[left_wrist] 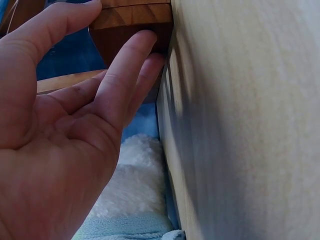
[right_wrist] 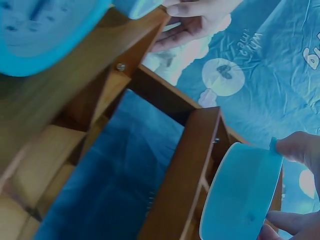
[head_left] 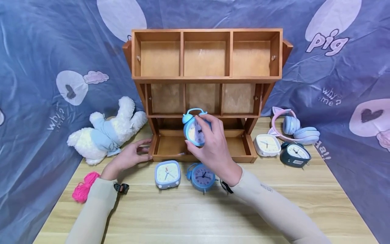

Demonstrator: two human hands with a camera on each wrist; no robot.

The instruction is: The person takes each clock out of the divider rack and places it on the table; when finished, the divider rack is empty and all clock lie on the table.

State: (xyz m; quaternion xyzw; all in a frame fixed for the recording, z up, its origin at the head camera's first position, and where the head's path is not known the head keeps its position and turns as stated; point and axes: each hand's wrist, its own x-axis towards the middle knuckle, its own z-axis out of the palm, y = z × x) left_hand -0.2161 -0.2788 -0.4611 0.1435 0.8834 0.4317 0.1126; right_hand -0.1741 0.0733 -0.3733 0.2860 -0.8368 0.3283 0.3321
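Note:
My right hand (head_left: pixel 214 149) pinches a light blue twin-bell alarm clock (head_left: pixel 191 133) between thumb and fingers. It holds the clock upright, in front of the wooden shelf (head_left: pixel 207 80); the right wrist view shows the clock's plain blue back (right_wrist: pixel 242 192). At the shelf's lower left corner, my left hand (head_left: pixel 131 157) touches the wood with its fingers extended, the thumb at the edge in the left wrist view. On the table before the shelf stand a blue-framed square clock (head_left: pixel 167 173) and another blue round alarm clock (head_left: pixel 202 177), partly behind my right wrist.
A white square clock (head_left: pixel 267 145), a dark green alarm clock (head_left: pixel 295 156) and cat-ear headphones (head_left: pixel 307 135) sit right of the shelf. A white plush toy (head_left: pixel 106 134) lies to the left, with pink yarn (head_left: pixel 85 186) nearer. Patterned blue cloth (head_left: pixel 329 81) hangs behind.

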